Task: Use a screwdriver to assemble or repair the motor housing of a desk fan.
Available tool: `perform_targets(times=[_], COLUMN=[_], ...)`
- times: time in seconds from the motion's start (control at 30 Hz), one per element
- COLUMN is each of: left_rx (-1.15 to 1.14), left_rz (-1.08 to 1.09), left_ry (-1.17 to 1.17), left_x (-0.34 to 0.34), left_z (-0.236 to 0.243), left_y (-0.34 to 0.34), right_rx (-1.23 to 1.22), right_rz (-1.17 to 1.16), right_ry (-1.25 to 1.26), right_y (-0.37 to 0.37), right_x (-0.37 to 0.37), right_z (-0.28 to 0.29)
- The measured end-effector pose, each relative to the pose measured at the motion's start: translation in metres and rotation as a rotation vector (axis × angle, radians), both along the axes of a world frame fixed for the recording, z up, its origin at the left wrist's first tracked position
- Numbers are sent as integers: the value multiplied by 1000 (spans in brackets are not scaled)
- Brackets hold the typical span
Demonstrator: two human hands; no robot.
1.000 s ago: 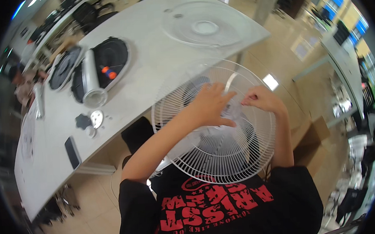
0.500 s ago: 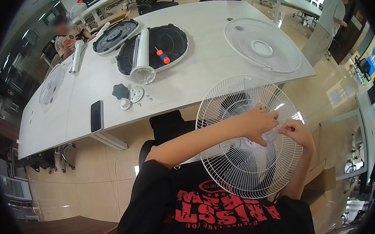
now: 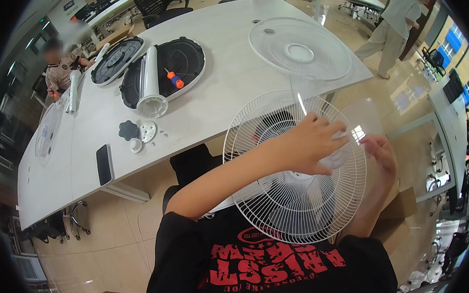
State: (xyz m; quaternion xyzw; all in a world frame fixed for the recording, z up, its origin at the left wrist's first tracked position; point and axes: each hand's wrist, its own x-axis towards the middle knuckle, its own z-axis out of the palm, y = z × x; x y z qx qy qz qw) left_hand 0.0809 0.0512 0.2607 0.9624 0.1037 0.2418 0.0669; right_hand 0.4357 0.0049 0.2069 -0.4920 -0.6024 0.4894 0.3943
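Observation:
A white wire fan guard rests against my torso, just beyond the table edge. Over it is a clear plastic fan blade, one vane rising past the guard's top. My left hand spans the blade's hub with curved fingers, gripping it. Near the guard's right side, my right hand has its fingers curled at the blade; what they pinch is hard to make out.
The white table holds black-backed round bases, white tubes, an orange-blue screwdriver, another guard, small parts and a phone. A seated person is left; another walks right. A carton stands below.
In the last half second my right hand has moved outward toward the guard's right rim, and the clear blade now extends beyond the guard. My left hand stays on the hub.

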Motion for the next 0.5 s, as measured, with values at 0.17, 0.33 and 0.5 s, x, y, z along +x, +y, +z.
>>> perform_targets(times=[0.17,0.33,0.5], left_rx=[-19,-60,-207], left_rz=[33,176,410], left_ry=[-48,-23,-144], left_x=[-9,-41,-70], left_z=[30,20,7], left_y=[9,53,119], right_rx=[36,-150,-219], right_rz=[-291,-263,-211], right_ry=[454,347,240], right_y=[16,22,33], right_x=[7,-35,-60], right_z=[-29,-20,-14])
